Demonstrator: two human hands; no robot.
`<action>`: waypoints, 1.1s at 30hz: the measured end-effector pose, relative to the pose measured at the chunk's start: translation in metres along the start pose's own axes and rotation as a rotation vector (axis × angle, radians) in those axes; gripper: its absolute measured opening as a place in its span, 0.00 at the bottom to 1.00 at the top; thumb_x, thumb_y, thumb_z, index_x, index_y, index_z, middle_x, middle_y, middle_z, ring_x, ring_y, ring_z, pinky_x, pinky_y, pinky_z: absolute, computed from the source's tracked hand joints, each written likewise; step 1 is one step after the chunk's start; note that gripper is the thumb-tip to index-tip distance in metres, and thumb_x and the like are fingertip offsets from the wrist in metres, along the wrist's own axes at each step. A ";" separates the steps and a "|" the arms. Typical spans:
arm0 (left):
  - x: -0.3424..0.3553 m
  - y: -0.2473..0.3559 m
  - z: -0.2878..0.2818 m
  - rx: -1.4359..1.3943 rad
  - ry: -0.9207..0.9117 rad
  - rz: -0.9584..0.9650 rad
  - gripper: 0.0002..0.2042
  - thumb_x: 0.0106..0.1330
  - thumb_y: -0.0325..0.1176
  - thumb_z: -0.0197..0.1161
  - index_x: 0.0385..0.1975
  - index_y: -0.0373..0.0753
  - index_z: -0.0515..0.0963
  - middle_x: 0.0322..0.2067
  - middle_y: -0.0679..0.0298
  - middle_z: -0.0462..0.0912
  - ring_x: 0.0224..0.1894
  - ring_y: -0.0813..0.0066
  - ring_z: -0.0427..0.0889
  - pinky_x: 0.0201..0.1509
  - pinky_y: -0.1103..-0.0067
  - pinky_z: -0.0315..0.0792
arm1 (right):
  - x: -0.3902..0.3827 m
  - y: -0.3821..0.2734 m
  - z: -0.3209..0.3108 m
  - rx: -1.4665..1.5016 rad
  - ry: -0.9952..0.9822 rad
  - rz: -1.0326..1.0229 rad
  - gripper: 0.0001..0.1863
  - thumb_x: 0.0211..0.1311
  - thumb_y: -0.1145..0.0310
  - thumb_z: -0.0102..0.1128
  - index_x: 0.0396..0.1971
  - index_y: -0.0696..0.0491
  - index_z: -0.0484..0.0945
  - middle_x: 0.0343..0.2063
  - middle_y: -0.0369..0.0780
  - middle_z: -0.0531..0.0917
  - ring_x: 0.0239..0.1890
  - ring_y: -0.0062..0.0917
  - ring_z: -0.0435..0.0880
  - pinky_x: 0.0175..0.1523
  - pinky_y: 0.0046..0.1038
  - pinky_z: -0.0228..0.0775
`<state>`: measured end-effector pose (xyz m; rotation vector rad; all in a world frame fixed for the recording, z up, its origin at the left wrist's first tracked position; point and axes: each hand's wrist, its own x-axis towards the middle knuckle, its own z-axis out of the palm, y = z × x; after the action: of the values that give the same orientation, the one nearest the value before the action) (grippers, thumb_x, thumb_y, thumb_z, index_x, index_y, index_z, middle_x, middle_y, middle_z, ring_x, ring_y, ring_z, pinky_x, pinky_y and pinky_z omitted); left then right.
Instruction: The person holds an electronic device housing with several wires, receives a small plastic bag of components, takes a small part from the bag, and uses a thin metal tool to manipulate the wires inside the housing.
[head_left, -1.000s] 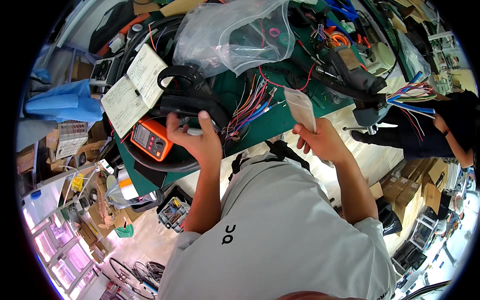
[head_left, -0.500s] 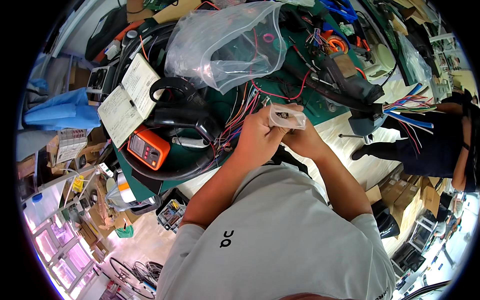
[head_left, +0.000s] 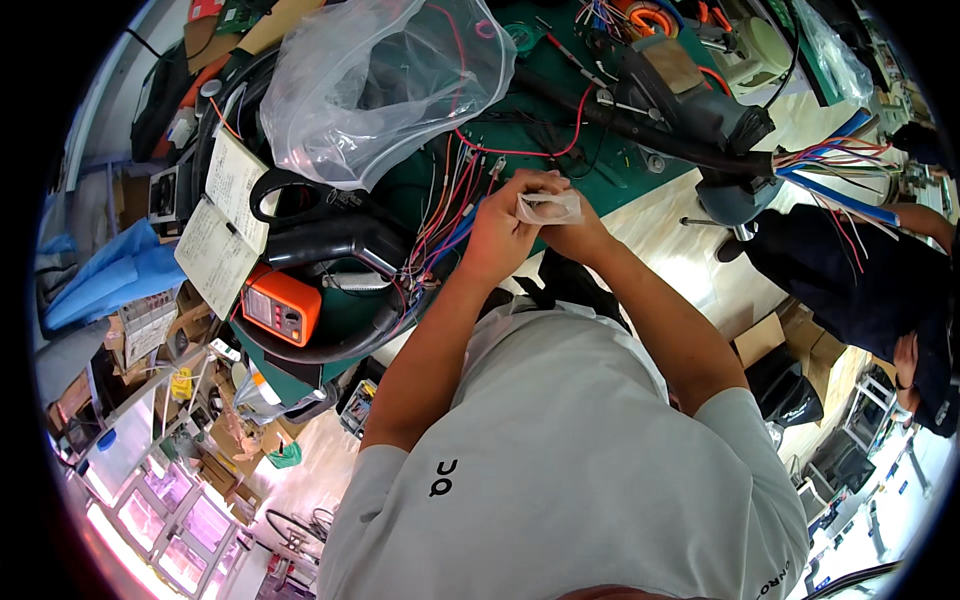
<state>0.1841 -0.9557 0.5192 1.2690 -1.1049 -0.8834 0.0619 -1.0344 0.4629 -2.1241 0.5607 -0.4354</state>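
"Where is the small bag, and what are the hands doing?"

"The small translucent bag (head_left: 553, 208) is held up by the near edge of the green bench (head_left: 612, 195), just right of the coloured wires (head_left: 465, 200). The left hand (head_left: 503, 235) and right hand (head_left: 580, 240) are together, both closed around it."

"How would it handle?"

"Light and soft, I'd judge: thin film that buckles easily and may be a bit slippery. It's hardly fragile, though a hard pull could stretch or tear it."

"Best hold?"

"Opposite sides just below the mouth, one hand to each, leaving the opening free. Squeezing lower might press on anything inside."

"And is anything inside?"

"I can't tell. The mouth gapes upward, but the hands hide the rest."

"Other containers?"

"On the far part of the bench a big clear bag (head_left: 385, 100) lies slumped, mouth spread. A red wire (head_left: 520, 153) runs past it; whether part of it lies inside or behind the film, I can't say. On the floor (head_left: 318, 455) at left, a grey case (head_left: 350, 420) holds bits too small to name. At right stands a cardboard box (head_left: 760, 340); its contents don't show."
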 end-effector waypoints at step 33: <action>0.008 -0.027 0.012 -0.126 0.102 0.193 0.24 0.73 0.39 0.39 0.57 0.23 0.66 0.53 0.44 0.75 0.54 0.59 0.77 0.64 0.68 0.63 | 0.010 -0.109 -0.086 0.382 0.324 0.375 0.08 0.55 0.81 0.60 0.35 0.58 0.74 0.32 0.38 0.79 0.33 0.18 0.80 0.35 0.21 0.73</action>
<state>0.1764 -0.9704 0.4928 1.0725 -1.0551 -0.7235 0.0530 -1.0408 0.6020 -1.5498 0.9586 -0.6204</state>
